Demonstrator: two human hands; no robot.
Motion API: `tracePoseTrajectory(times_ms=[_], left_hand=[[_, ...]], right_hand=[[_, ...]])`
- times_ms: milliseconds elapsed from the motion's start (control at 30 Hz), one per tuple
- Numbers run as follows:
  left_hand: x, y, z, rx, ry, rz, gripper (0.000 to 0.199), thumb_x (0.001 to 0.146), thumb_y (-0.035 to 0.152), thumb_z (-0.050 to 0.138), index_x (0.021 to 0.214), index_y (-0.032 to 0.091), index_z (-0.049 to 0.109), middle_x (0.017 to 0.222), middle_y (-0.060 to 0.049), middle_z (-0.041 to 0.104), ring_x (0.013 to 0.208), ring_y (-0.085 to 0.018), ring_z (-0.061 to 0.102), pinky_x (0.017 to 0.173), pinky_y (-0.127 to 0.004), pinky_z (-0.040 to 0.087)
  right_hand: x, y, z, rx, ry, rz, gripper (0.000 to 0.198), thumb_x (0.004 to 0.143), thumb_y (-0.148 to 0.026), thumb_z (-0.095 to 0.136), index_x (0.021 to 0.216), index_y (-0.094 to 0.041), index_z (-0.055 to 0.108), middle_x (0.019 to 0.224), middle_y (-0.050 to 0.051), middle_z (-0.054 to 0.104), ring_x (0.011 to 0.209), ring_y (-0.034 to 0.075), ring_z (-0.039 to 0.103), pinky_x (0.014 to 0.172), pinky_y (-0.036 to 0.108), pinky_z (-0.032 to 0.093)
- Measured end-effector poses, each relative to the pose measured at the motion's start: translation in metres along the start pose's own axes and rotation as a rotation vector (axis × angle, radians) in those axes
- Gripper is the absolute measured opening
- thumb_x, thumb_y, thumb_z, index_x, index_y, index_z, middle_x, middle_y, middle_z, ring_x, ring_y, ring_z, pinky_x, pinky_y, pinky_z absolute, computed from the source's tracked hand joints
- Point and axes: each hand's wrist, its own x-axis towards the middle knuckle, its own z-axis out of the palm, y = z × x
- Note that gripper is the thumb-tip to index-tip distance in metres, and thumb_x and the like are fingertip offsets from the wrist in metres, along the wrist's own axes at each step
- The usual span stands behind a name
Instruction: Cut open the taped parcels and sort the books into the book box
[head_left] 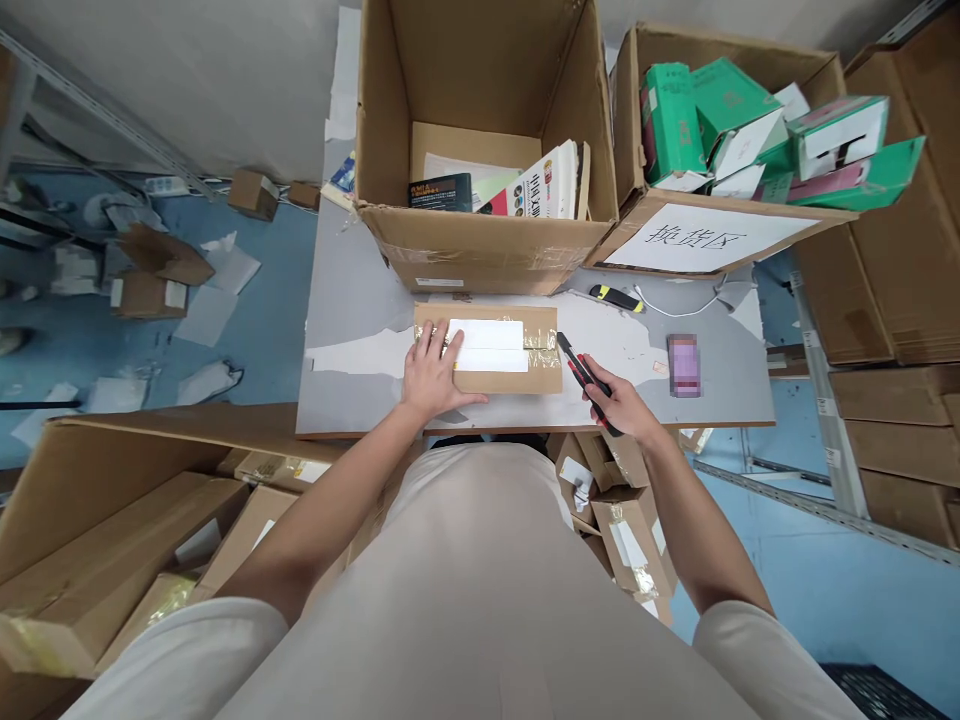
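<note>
brown parcel [510, 383], white label [491, 346], black and red box cutter [577, 363], yellow and black box cutter [616, 298], green cartons [731, 97] far right, grey table [360, 262]

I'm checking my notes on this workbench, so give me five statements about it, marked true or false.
1. The left hand rests on the taped carton. True.
2. The right hand is empty. False: it holds a red-and-black cutter.
3. A yellow-and-black cutter lies on the table. True.
4. The green boxes lie on the floor. False: they are in an open bin.
5. The books are inside a large open box. True.
</note>
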Motion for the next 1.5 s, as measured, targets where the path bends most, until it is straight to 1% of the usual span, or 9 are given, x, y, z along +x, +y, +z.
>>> tracePoseTrajectory(times_ms=[233, 433, 667, 867, 1000, 1133, 1267, 1367, 1500], left_hand=[[0.002, 0.004, -0.005, 0.050, -0.107, -0.032, 0.119, 0.058, 0.082, 0.059, 0.151, 0.019, 0.020, 0.159, -0.014, 0.010, 0.146, -0.038, 0.003, 0.103, -0.052, 0.034], [0.001, 0.004, -0.005, 0.082, -0.137, -0.056, 0.119, 0.059, 0.082, 0.057, 0.152, 0.019, 0.016, 0.160, -0.013, 0.006, 0.146, -0.038, 0.000, 0.100, -0.052, 0.038], [0.002, 0.006, -0.005, 0.094, -0.133, -0.044, 0.114, 0.064, 0.084, 0.049, 0.152, 0.019, 0.015, 0.160, -0.014, 0.006, 0.145, -0.039, 0.001, 0.100, -0.054, 0.037], [-0.001, 0.008, -0.002, 0.087, -0.116, -0.063, 0.120, 0.059, 0.085, 0.052, 0.152, 0.018, 0.015, 0.159, -0.015, 0.006, 0.145, -0.041, 0.002, 0.099, -0.054, 0.039], [-0.002, 0.007, -0.002, 0.055, -0.097, -0.041, 0.120, 0.058, 0.084, 0.055, 0.151, 0.018, 0.017, 0.159, -0.016, 0.008, 0.144, -0.041, 0.003, 0.100, -0.055, 0.038], [-0.001, 0.007, -0.004, 0.039, -0.094, -0.031, 0.115, 0.063, 0.082, 0.053, 0.152, 0.019, 0.016, 0.159, -0.016, 0.009, 0.145, -0.041, 0.002, 0.101, -0.057, 0.035], [-0.001, 0.009, -0.005, 0.036, -0.093, -0.048, 0.115, 0.063, 0.082, 0.052, 0.152, 0.019, 0.016, 0.159, -0.016, 0.009, 0.145, -0.040, 0.001, 0.101, -0.056, 0.035], [-0.001, 0.010, -0.005, 0.035, -0.089, -0.056, 0.113, 0.065, 0.081, 0.053, 0.152, 0.018, 0.016, 0.159, -0.016, 0.009, 0.145, -0.040, 0.002, 0.102, -0.055, 0.035], [-0.001, 0.010, -0.005, 0.039, -0.083, -0.060, 0.114, 0.064, 0.080, 0.054, 0.152, 0.018, 0.016, 0.159, -0.015, 0.008, 0.145, -0.040, 0.002, 0.102, -0.055, 0.036]], right_hand=[[-0.002, -0.009, -0.024, -0.092, -0.127, 0.047, 0.064, 0.088, -0.030, 0.053, 0.148, -0.031, 0.032, 0.073, -0.003, 0.053, 0.043, 0.005, 0.049, 0.041, 0.018, 0.044], [-0.013, -0.002, -0.026, -0.078, -0.174, 0.033, 0.064, 0.089, -0.034, 0.052, 0.149, -0.032, 0.029, 0.072, -0.003, 0.052, 0.044, 0.006, 0.049, 0.041, 0.020, 0.044], [-0.015, 0.009, -0.018, -0.067, -0.115, 0.011, 0.065, 0.090, -0.031, 0.051, 0.150, -0.032, 0.026, 0.072, -0.004, 0.051, 0.043, 0.006, 0.049, 0.042, 0.019, 0.043], [-0.034, 0.018, -0.026, -0.044, -0.201, 0.000, 0.066, 0.090, -0.035, 0.052, 0.150, -0.030, 0.026, 0.068, -0.004, 0.053, 0.044, 0.007, 0.049, 0.043, 0.021, 0.043], [-0.038, 0.008, -0.024, -0.178, -0.160, -0.005, 0.064, 0.089, -0.031, 0.052, 0.149, -0.029, 0.029, 0.062, -0.005, 0.053, 0.041, 0.008, 0.048, 0.041, 0.021, 0.042], [-0.037, -0.003, -0.011, -0.320, -0.026, -0.037, 0.062, 0.089, -0.027, 0.051, 0.148, -0.030, 0.033, 0.065, -0.003, 0.058, 0.040, 0.008, 0.050, 0.041, 0.020, 0.044], [-0.034, -0.005, -0.008, -0.262, 0.064, -0.035, 0.061, 0.089, -0.028, 0.049, 0.148, -0.031, 0.032, 0.072, -0.001, 0.059, 0.042, 0.007, 0.051, 0.041, 0.020, 0.047], [-0.021, -0.004, -0.011, -0.211, 0.139, -0.053, 0.062, 0.089, -0.030, 0.048, 0.148, -0.032, 0.031, 0.076, -0.001, 0.058, 0.043, 0.007, 0.053, 0.040, 0.020, 0.048], [0.005, -0.007, -0.006, -0.153, 0.121, -0.090, 0.065, 0.088, -0.031, 0.051, 0.149, -0.030, 0.029, 0.076, -0.002, 0.058, 0.044, 0.006, 0.052, 0.039, 0.018, 0.047]])
